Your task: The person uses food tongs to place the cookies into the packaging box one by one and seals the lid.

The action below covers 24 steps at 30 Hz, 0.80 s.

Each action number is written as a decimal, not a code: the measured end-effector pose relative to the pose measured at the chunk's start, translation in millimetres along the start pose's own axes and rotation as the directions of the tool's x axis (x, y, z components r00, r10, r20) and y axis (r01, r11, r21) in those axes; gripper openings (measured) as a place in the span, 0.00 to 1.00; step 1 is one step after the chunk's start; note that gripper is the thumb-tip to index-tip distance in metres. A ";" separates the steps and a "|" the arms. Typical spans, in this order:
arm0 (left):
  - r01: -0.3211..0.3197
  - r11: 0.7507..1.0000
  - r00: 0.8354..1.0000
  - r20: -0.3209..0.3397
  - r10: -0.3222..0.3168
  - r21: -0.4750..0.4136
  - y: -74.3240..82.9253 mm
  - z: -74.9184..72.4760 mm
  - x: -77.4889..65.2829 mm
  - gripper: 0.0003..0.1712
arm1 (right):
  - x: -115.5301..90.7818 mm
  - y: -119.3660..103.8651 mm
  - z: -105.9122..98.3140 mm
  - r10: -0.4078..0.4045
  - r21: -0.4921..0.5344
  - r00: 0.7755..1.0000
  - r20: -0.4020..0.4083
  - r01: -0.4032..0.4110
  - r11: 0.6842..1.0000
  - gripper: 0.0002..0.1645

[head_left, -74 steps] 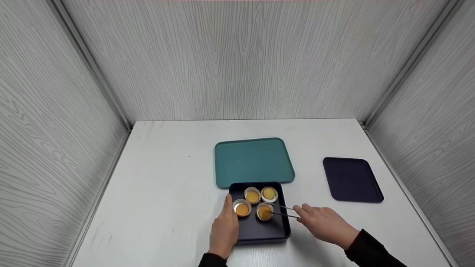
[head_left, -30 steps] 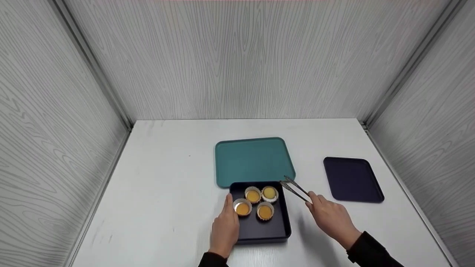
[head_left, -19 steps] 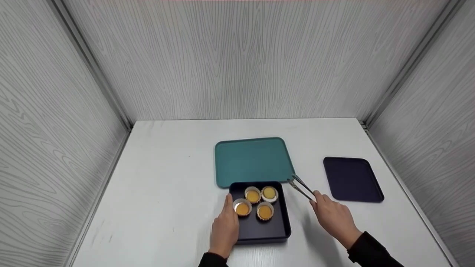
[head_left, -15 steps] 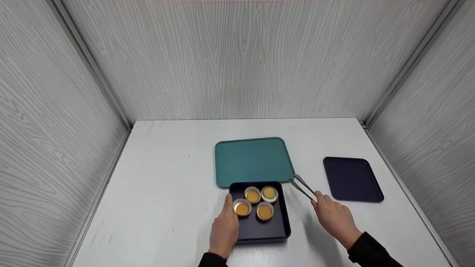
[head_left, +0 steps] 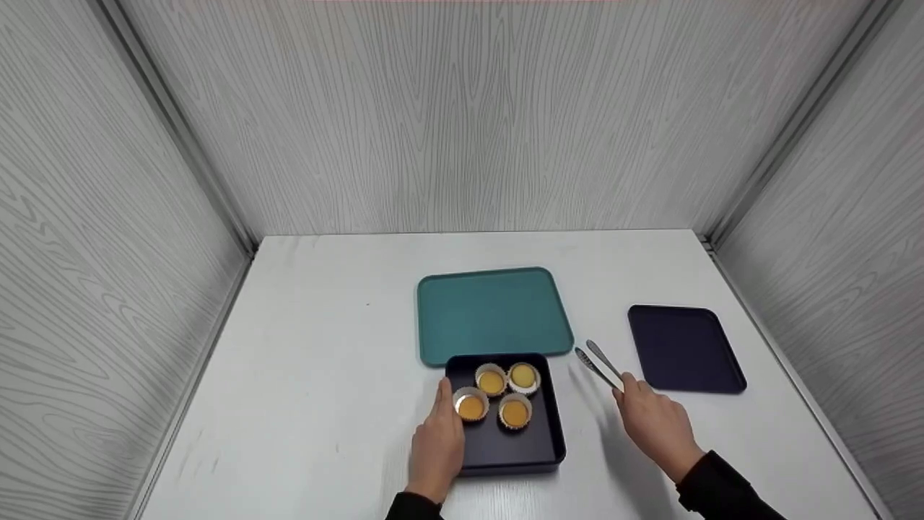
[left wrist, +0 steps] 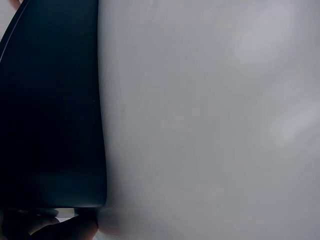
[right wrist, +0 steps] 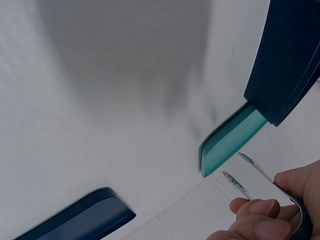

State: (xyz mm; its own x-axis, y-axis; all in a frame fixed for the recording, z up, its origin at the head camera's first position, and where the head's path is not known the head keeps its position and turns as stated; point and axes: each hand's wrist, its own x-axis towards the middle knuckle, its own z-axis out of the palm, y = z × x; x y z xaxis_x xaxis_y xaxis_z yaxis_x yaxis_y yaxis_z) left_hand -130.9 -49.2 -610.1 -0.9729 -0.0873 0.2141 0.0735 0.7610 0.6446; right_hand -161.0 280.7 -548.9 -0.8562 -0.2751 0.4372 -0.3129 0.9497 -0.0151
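Observation:
My left hand [head_left: 437, 449] lies against the left wall of a deep dark baking pan [head_left: 509, 453], fingers straight along it; the thumb is hidden in the head view. Inside the pan sit several egg tarts [head_left: 515, 413] in pale fluted cups, most of them toward its far half. To the right of the pan, above the table, my right hand [head_left: 657, 425] grips slim metal tongs [head_left: 598, 368]. Their tips are spread apart with nothing between them, pointing up and left past the teal tray's near right corner. In the right wrist view the fingers [right wrist: 262, 225] and thumb hold the tongs' arms.
A flat teal tray [head_left: 494, 314] lies behind the pan, whose far edge overlaps its near edge in the head view. A smaller dark tray [head_left: 686, 350] lies to the right, beyond the right hand. Wood-grain panels [head_left: 462, 123] wall the white table at back and sides.
The tongs have lifted from the near right tart, swung out past the pan's right edge and drawn rightward with the right hand. The left hand, pan and tarts stay in place.

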 end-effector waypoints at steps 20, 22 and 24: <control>-0.009 1.000 1.000 0.004 0.009 0.022 -0.8 0.8 0.6 0.30 | -9.5 6.1 19.1 0.096 -0.024 0.985 0.141 -0.093 0.995 0.13; -0.005 1.000 1.000 0.006 0.005 0.022 -0.7 0.7 0.8 0.30 | -11.6 5.8 21.7 0.099 -0.023 0.985 0.140 -0.097 0.995 0.14; -0.003 1.000 1.000 0.005 0.003 0.019 -1.0 0.8 1.2 0.30 | -13.2 5.2 23.8 0.103 -0.019 0.986 0.134 -0.101 0.995 0.14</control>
State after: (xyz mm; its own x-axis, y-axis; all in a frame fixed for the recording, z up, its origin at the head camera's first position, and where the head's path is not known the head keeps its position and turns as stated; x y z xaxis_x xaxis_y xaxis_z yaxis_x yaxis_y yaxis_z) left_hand -132.3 -49.6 -611.1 -0.9737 -0.0820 0.2125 0.0723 0.7733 0.6300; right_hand -161.2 285.7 -576.2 -0.9311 -0.1938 0.3089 -0.2170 0.9752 -0.0424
